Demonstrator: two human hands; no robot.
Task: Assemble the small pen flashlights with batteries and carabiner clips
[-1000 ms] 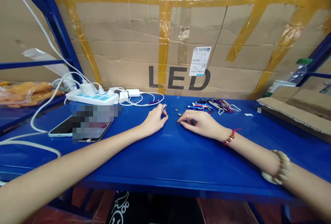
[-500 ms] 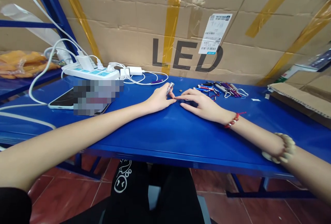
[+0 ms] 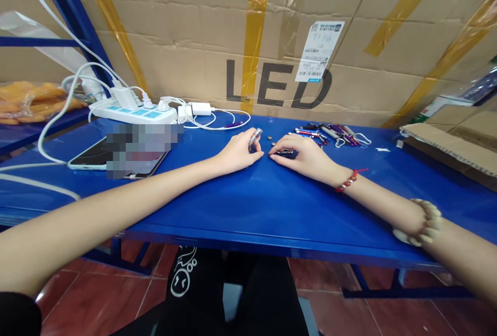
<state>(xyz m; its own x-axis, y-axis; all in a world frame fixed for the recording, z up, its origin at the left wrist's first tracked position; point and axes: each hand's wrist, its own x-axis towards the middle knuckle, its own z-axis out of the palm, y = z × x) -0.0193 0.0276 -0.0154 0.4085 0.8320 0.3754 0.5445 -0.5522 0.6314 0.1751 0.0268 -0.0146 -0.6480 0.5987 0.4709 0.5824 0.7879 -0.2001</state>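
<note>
My left hand is closed around a small silver metal tube, which stands up tilted between thumb and fingers. My right hand rests just to the right, thumb and fingertips drawn together low over the blue table. What its fingertips pinch, if anything, is too small to tell. Under its curved fingers shows a dark and silver slim piece; whether it is held or lying there I cannot tell. A small round metal disc lies beyond the fingertips, with another disc close to them.
A pile of coloured metal penlights with straps lies behind my right hand. On the left are a white power strip, cables, and a phone. A large cardboard box stands behind; an open carton sits right.
My hands have come apart; the right fingertips no longer touch the left hand and have curled down to the table. The tube stays in my left hand.
</note>
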